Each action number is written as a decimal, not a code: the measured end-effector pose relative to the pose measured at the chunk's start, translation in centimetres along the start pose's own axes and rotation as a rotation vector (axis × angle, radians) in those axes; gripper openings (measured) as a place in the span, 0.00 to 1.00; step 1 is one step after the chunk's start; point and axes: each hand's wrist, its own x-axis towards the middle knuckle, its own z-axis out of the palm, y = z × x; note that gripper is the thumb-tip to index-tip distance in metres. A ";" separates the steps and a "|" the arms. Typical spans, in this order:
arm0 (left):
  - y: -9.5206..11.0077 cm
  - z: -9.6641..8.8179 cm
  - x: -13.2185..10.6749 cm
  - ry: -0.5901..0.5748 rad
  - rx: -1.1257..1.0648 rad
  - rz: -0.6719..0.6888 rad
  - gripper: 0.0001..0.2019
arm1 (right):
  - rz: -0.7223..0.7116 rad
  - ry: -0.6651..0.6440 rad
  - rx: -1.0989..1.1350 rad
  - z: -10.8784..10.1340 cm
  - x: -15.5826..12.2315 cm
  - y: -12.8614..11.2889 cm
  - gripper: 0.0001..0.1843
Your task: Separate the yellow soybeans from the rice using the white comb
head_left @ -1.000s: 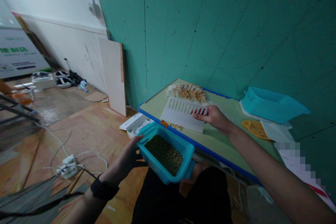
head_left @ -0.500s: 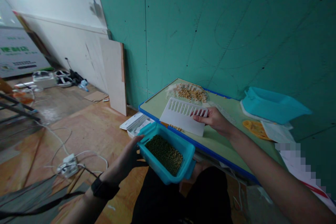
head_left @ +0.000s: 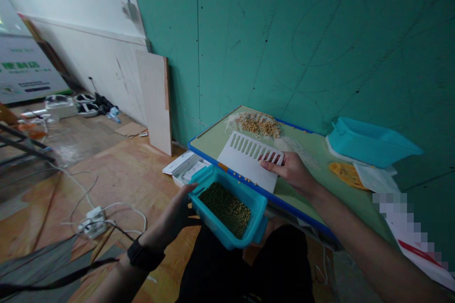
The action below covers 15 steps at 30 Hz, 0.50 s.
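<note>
My left hand [head_left: 179, 208] grips the end of a blue plastic tub [head_left: 245, 188], thumb at the rim and fingers underneath. Small dark green beans [head_left: 215, 201] fill much of it, with pale yellow soybeans [head_left: 241, 215] mixed in on the right. The tub is tilted below the table's front edge, over my lap. In my right hand [head_left: 298, 173] is a white slotted scraper [head_left: 245, 163], held by its slotted edge. Its lower edge rests at the table's blue rim. A few loose soybeans [head_left: 249, 181] lie along that rim, between scraper and tub.
On the green-topped table [head_left: 302, 206], a soybean pile [head_left: 259, 125] lies in whitish powder. A second blue tub [head_left: 373, 144] and an orange-yellow flat piece [head_left: 344, 175] are to the right. A green wall [head_left: 249, 33] stands behind; a power strip [head_left: 93, 222] and cables lie on the floor.
The scraper has tipped flatter and come slightly toward the tub, bringing soybeans to the table's rim. The tub has shifted a little to the right.
</note>
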 end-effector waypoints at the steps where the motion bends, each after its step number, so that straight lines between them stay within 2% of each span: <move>1: 0.1 0.2 -0.1 0.015 0.002 -0.009 0.33 | -0.007 0.007 -0.015 0.1 -0.1 0.0 0.23; 5: 0.2 0.6 -0.2 0.047 -0.019 -0.003 0.31 | -0.053 0.032 -0.106 0.4 -0.5 -0.3 0.22; 9: -0.7 -0.1 0.3 0.042 -0.022 0.022 0.30 | -0.124 0.044 -0.224 0.9 -1.2 -0.9 0.19; 12: -1.4 -0.7 1.1 0.020 -0.051 -0.001 0.28 | -0.179 0.062 -0.355 2.0 -2.1 -1.7 0.18; 15: -1.8 -0.9 1.6 0.071 -0.077 -0.053 0.27 | -0.276 0.014 -0.513 3.9 -2.8 -2.3 0.17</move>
